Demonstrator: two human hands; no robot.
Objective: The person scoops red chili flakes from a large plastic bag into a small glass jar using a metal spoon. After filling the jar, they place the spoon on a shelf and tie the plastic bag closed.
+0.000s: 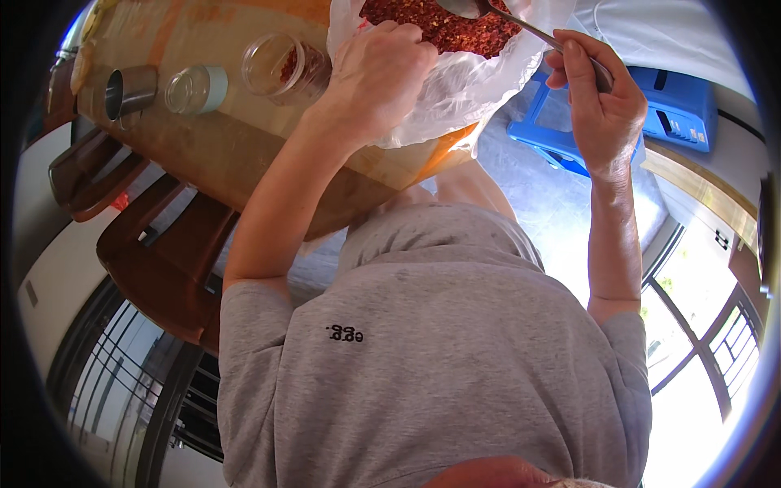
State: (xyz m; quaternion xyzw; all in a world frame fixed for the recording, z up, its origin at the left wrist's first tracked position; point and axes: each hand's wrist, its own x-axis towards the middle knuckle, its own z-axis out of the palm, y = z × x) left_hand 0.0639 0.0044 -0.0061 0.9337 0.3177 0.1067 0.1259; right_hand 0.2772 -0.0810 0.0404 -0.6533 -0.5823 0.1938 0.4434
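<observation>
At the top centre of the frame the left hand [381, 77] bunches the rim of a thin, crinkled white plastic bag [455, 89] of coarse red chilli flakes [455, 28]. At upper right, the right hand [598, 102] pinches a slim metal spoon [521, 24], its bowl over the flakes. Left of the bag, the round clear jar [285, 67] holds only a little red; most filling seems left, and 1 smaller jar [195, 89] looks empty

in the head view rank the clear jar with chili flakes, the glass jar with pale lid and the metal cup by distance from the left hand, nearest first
From the left hand:
1. clear jar with chili flakes, just to its left.
2. glass jar with pale lid, farther left.
3. metal cup, farthest, near the table's left end.
</observation>
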